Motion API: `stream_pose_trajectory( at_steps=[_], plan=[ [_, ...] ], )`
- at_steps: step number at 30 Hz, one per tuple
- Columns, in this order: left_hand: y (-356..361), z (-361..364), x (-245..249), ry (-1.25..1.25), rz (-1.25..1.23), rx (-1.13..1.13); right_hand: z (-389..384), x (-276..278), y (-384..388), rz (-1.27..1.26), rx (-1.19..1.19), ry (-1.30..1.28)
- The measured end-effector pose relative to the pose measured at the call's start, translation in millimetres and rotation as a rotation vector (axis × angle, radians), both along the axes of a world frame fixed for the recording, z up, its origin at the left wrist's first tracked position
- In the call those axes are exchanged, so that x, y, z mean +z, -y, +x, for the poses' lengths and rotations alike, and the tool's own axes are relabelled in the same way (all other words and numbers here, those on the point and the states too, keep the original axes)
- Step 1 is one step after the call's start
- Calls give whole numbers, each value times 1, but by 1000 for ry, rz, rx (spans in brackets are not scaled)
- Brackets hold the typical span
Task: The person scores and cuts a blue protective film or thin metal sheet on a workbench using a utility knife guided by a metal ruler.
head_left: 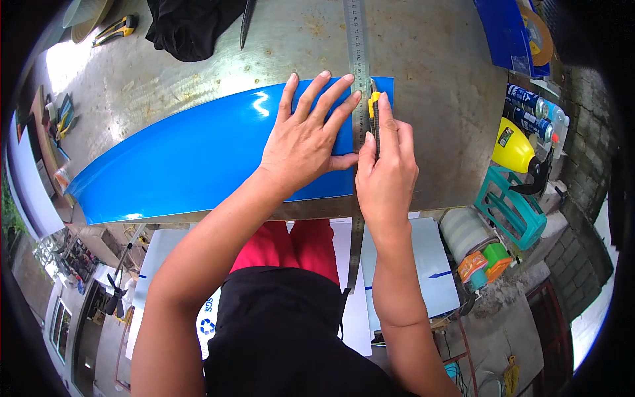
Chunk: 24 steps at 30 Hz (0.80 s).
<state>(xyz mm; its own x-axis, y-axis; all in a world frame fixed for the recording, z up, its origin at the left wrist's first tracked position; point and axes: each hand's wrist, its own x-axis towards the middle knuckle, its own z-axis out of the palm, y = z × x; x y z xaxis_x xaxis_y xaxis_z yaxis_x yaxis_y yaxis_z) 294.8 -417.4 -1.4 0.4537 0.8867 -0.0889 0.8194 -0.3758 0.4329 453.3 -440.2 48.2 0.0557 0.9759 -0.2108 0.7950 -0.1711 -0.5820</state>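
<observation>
The left hand [304,142], fingers spread flat, pinned the steel ruler [357,40] on the blue sheet [185,159]. The right hand [387,175] fingers clasped a utility knife [374,109]. The cut seemed barely begun and needed a steady pull along the ruler.

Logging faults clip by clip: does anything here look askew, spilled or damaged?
Nothing stands out. The left hand presses the blue sheet flat beside the ruler; the right hand holds the knife against its edge.

table [430,79]: scuffed grey metal | black cloth [188,26] at far edge | yellow-handled tool [116,30] at far-left corner | yellow bottle [512,149], blue cans [529,109] off right side | teal crate [512,212] beside bottle | white sheets [436,264] on floor
</observation>
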Motion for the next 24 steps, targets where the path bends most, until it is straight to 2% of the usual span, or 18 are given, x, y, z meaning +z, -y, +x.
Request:
stream_pose_trajectory(
  at_steps=[24],
  plan=[
    [1, 0, -3, -5, 22, -1, 5, 10, 11, -35, 19, 17]
  ],
)
